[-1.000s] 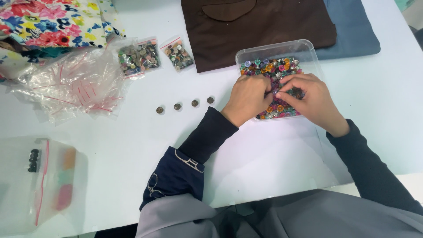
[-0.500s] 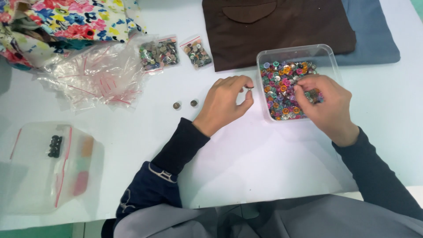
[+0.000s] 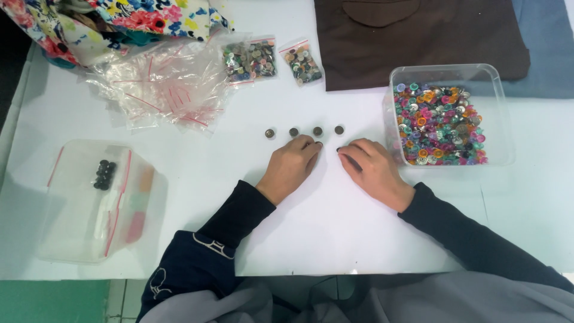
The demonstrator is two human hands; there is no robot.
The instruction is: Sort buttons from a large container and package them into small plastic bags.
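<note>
four small round dark buttons (image 3: 305,131) lie in a short row on the white table (image 3: 335,239), and everything else sits around that row. the left hand (image 3: 291,167) rests palm down just below the row, fingers loosely curled and grasping nothing, its fingertips (image 3: 312,143) close under the third button. the right hand (image 3: 371,168) lies just below and to the right of the row, also curled loosely and holding nothing, with its fingertips (image 3: 347,153) under the last button. to the right of the row stands a clear plastic tub (image 3: 499,113) full of mixed coloured buttons. above the row lie two small zip bags of buttons (image 3: 272,61) and a brown cloth (image 3: 418,42). up to the left is a heap of empty clear bags (image 3: 161,87), and further left and below, a clear lidded box (image 3: 98,200).
</note>
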